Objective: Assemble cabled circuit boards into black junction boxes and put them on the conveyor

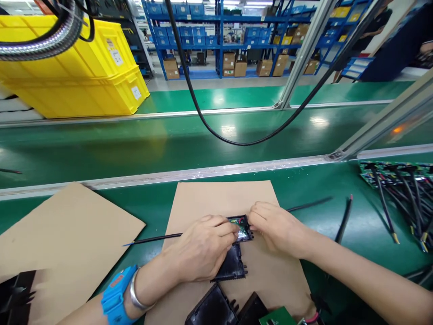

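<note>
My left hand (209, 243) is closed around a small black plastic case (249, 235), its fingertips on the green circuit board (242, 228) inside. At the case's right end my right hand (274, 225) pinches with its fingers; they hide what is between them. A black cable (307, 205) emerges behind the right hand, and another thin black cable (155, 238) with a blue tip runs out left of my left hand. Just below the case lies a black plastic shell (232, 264), partly under my left hand. All of this rests on a cardboard sheet (223, 196).
More black shells (213, 309) and a green board (277, 317) lie at the near edge. Circuit boards with black cables (406, 194) are heaped at right. A second cardboard sheet (67, 230) lies left. Yellow bins (84, 90) stand beyond; a black cable (237, 143) hangs ahead.
</note>
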Motion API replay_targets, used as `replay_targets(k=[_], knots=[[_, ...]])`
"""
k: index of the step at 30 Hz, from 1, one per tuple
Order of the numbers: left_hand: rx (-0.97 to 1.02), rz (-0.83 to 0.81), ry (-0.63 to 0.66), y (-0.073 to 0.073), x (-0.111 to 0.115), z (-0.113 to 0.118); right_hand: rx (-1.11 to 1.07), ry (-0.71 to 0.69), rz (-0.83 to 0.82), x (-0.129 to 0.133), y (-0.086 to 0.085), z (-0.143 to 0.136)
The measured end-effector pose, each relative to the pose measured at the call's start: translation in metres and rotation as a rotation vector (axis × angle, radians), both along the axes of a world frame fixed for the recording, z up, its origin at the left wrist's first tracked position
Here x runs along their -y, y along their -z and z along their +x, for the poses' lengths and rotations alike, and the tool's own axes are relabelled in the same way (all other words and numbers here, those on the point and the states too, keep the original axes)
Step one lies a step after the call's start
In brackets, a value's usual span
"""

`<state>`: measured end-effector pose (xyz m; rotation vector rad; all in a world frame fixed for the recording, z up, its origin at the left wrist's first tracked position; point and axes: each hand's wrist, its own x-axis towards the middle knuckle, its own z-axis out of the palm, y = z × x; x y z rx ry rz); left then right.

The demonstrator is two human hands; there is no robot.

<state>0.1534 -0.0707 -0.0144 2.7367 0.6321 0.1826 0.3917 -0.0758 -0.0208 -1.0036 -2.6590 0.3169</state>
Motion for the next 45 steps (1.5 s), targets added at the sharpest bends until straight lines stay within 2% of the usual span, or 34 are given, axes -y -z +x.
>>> replay_targets(k=[3, 10, 17, 20, 26, 32, 35, 39, 45], knots=[[0.008, 0.012, -0.002, 0.001, 0.000, 0.000, 0.035, -0.069, 0.075, -0.001, 0.004, 0.007], [0.021, 0.111, 0.027, 0.004, -0.001, -0.001, 0.053, -0.064, 0.087, 0.001, 0.006, 0.008], [-0.058, 0.050, 0.023, -0.003, -0.001, 0.006, 0.187, -0.050, 0.123, 0.007, 0.011, 0.007], [-0.043, 0.035, 0.014, -0.002, -0.001, 0.004, 0.127, -0.027, 0.078, 0.008, 0.014, 0.011], [0.029, -0.008, -0.014, 0.003, 0.002, -0.004, -0.093, 0.112, -0.064, 0.012, 0.012, 0.019], [-0.024, 0.087, -0.009, 0.000, 0.012, 0.002, -0.232, 0.137, -0.069, 0.011, 0.017, 0.015], [-0.049, 0.112, -0.020, -0.001, 0.018, 0.008, -0.247, 0.126, -0.039, 0.011, 0.021, 0.013], [-0.061, 0.138, -0.097, -0.001, 0.025, 0.015, -0.195, 0.121, -0.002, 0.013, 0.018, 0.011], [-0.027, 0.099, -0.114, -0.001, 0.025, 0.022, -0.195, 0.119, 0.009, 0.014, 0.020, 0.008]])
